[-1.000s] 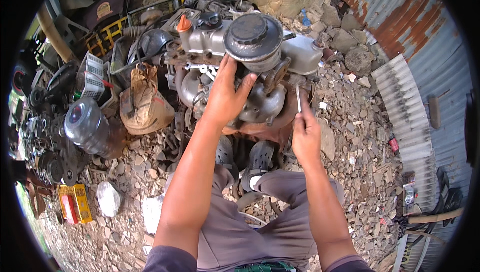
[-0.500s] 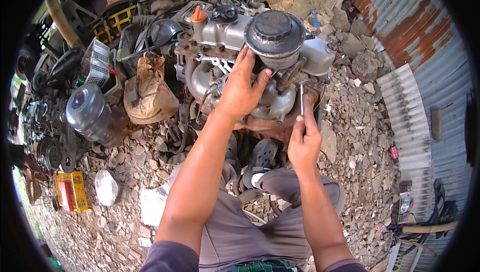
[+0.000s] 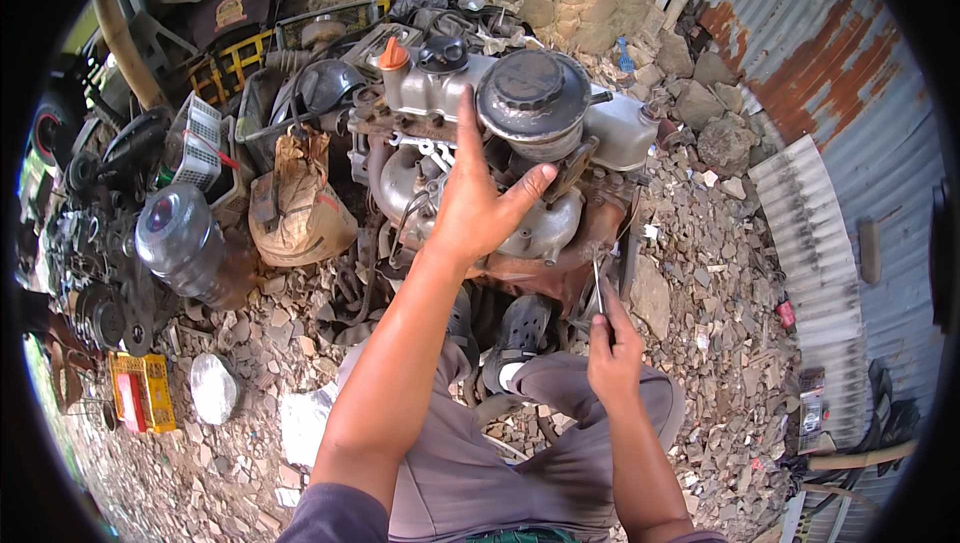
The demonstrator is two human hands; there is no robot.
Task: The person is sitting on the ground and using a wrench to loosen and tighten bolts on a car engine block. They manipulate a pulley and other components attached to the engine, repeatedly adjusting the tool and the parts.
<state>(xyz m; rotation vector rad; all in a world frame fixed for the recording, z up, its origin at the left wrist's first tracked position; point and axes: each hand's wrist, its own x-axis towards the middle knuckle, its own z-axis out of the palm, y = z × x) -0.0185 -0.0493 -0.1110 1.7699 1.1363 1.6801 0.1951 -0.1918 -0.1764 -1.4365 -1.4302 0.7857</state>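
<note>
Head view, left grip: the left grip (image 3: 482, 215) is released, fingers extended and thumb spread wide, with nothing held in the palm; the forefinger points up beside the canister, and whether it touches cannot be told.
Right grip: the right grip (image 3: 614, 355) is clenched around a slim metal tool (image 3: 599, 285), thumb laid along it, low at the engine's right side.
Tool tip: points up toward a rusty brown part (image 3: 600, 223) of the engine; contact is too small to tell.
Engine: the engine (image 3: 560, 230) sits on the rubble ground (image 3: 720, 368) in front of the person, past the shoes (image 3: 526, 328).
Canister: the round dark canister (image 3: 535, 108), black lid on, stands on the engine's upper right, just beyond the left thumb.
Valve cover: the silver valve cover (image 3: 425, 93) runs left of the canister, bearing an orange plug (image 3: 394, 55) and a black cap (image 3: 443, 55).
Pale tank: the pale tank (image 3: 618, 133) is just right of the canister.
Spanners: shiny spanners (image 3: 432, 152) lie on the engine, below the valve cover.
Left ground: a brown sack (image 3: 300, 218), a clear plastic jug (image 3: 178, 233) and a yellow basket (image 3: 157, 393).
Right edge: rust-streaked corrugated sheeting (image 3: 820, 73).
</note>
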